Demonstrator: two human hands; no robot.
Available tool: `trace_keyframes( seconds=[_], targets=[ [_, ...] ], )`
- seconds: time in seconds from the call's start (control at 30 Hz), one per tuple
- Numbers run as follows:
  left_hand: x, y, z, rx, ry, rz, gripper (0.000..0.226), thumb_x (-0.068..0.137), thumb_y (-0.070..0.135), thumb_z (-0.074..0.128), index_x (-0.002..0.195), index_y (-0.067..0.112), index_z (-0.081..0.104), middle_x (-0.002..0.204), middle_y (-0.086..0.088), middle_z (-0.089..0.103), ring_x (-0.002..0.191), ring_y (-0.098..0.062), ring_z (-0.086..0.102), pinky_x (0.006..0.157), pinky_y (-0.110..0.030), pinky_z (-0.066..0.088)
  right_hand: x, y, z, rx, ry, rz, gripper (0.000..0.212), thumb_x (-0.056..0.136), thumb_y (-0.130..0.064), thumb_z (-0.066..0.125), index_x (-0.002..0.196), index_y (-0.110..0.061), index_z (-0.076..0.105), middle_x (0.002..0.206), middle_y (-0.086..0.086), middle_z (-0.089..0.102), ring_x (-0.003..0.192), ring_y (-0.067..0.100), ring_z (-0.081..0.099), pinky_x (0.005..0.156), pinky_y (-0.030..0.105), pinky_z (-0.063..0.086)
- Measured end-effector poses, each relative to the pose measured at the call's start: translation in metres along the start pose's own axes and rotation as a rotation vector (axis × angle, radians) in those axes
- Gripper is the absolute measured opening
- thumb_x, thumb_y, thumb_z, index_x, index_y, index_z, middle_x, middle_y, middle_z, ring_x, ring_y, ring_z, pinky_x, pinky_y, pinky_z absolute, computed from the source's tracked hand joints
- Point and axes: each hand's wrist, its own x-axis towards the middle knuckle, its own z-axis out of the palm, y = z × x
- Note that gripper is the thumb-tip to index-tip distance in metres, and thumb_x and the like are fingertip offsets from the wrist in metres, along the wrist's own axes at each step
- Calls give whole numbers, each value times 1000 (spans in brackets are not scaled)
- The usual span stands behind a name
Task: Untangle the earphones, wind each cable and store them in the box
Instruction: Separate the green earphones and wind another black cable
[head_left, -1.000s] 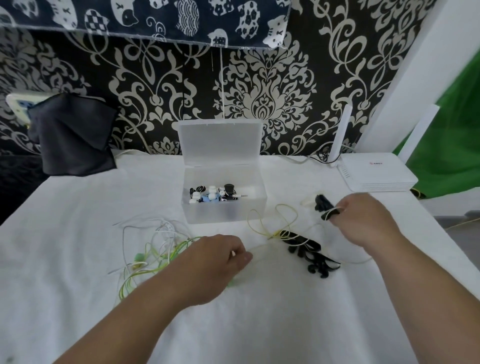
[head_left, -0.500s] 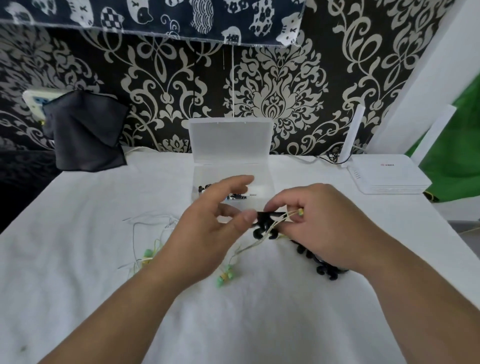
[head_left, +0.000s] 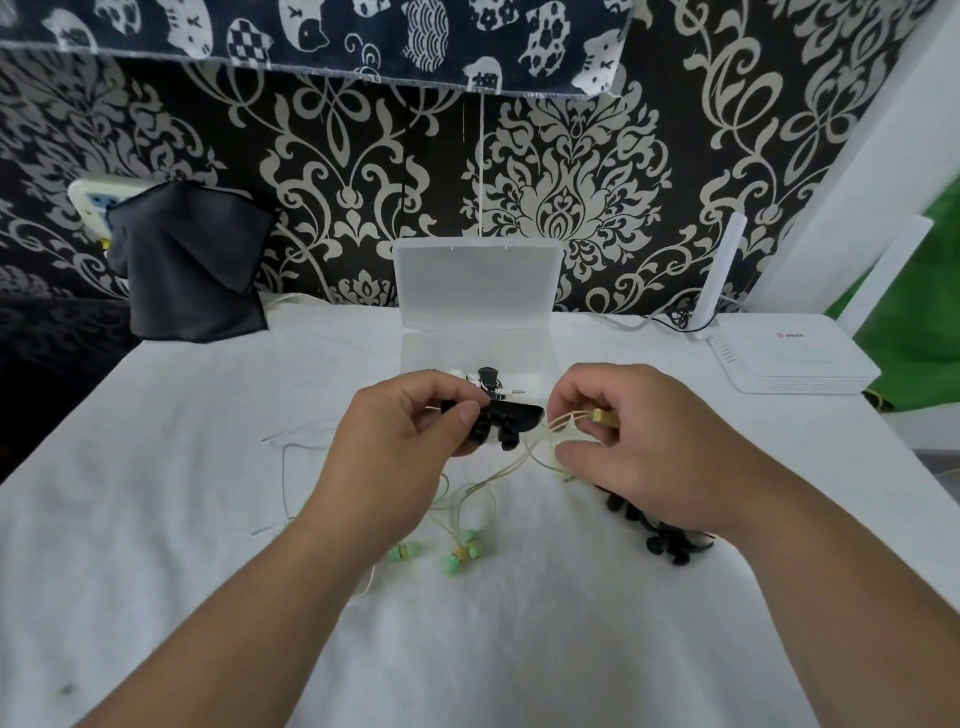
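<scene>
The left hand (head_left: 395, 441) pinches a black earphone bundle (head_left: 511, 422) between thumb and curled fingers, holding it raised above the table surface. The right hand (head_left: 639, 447) grips the pale yellow cable (head_left: 558, 423) with curled fingers; the cable's gold plug (head_left: 602, 415) protrudes beside the index finger. The cable runs from the right hand past the black bundle, but whether the two are tangled together cannot be determined. From there it hangs down in loose loops to the green earbuds (head_left: 460, 556), which lie on the white tablecloth (head_left: 208, 467) between the forearms. A second set of black earphones (head_left: 660, 540) lies on the cloth, partly hidden under the right wrist. A thin white cable (head_left: 291, 441) lies to the left of the left hand. The clear plastic box (head_left: 415, 353) stands just behind both hands, lid (head_left: 475, 280) upright, with small black and white items inside. A white router (head_left: 795, 358) sits at the far right, and a dark cloth (head_left: 192, 260) hangs at the far left.
</scene>
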Motion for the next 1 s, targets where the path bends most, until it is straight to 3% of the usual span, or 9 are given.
trace_keyframes(
  seconds=[0.1,0.23,0.33,0.43,0.53,0.63,0.7,0.8,1.0],
  targets=[
    [0,-1,2,4,-20,11,26,95,3,60,85,23,75,76,0,75,73,-14,71,72,-20,53,0,0,0,-25,-20,35,11,86,-27,68,76,-27,64,65,-11,55,62,3,52,60,24,38],
    [-1,-2,4,-3,-46,5,31,98,3,54,84,22,75,79,4,73,73,-12,68,72,-18,52,1,-3,0,-27,-15,84,17,89,-28,66,72,-23,65,64,-5,59,59,10,51,61,32,43],
    [-1,-4,4,-27,-37,-21,31,100,8,52,84,22,75,81,6,72,73,-11,67,80,-29,55,2,-2,-1,-26,-43,112,22,88,-30,66,69,-20,63,60,-4,53,57,11,47,60,32,41],
    [-4,-1,5,-40,-78,-6,13,93,28,65,85,23,74,80,-4,72,74,-13,63,81,-34,54,3,1,0,-28,-85,134,26,88,-35,65,68,-19,60,57,-5,47,56,12,44,59,34,39],
    [-8,1,7,47,-128,3,34,65,46,87,87,25,70,79,-14,70,64,-15,54,61,-31,47,5,2,4,1,-116,167,33,89,-38,64,65,-17,54,52,-8,38,53,13,37,58,34,32],
    [-11,2,12,125,-116,15,37,61,32,92,86,24,66,80,-15,68,63,-16,53,63,-42,51,6,2,7,-13,-103,167,35,92,-34,61,64,-14,53,53,-7,37,53,13,37,58,32,32],
    [-14,2,16,161,-125,42,34,65,24,91,85,21,64,79,-12,67,62,-17,51,63,-39,50,5,-1,8,6,-118,157,35,93,-30,61,63,-14,55,59,2,45,56,14,42,60,33,35],
    [-17,0,22,170,-154,52,30,70,20,87,86,20,63,77,-6,68,69,-28,60,65,-36,52,4,-4,10,213,-162,218,32,96,-21,61,64,-12,63,67,8,63,65,15,64,64,33,53],
    [-19,-7,28,180,-107,20,44,78,20,79,113,36,58,107,1,65,85,-7,69,78,-20,55,4,-4,16,490,-171,368,33,97,-10,56,64,-4,57,60,6,65,66,35,72,64,40,57]
  ],
)
